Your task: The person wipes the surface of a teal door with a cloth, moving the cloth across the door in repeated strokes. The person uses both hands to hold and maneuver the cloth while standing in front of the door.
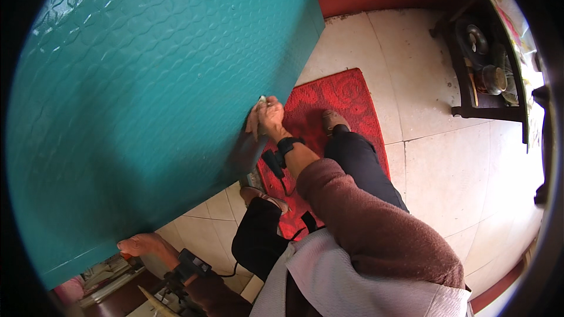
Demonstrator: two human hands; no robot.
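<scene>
A large teal door with an embossed pattern fills the upper left. My right hand presses a bunched, pinkish cloth against it, low and close to its right side. A small whitish bit shows between the fingers; what it is cannot be told. Down at the lower left, my left hand grips the door's edge, with part of the fingers hidden. A dark strapped device sits on my left wrist, and a black band circles the right one.
Under my feet lies a red patterned mat on beige floor tiles. To the right stands a dark wooden table with jars and a round dark object on its lower shelf. Papers and other items crowd the lower left below the door.
</scene>
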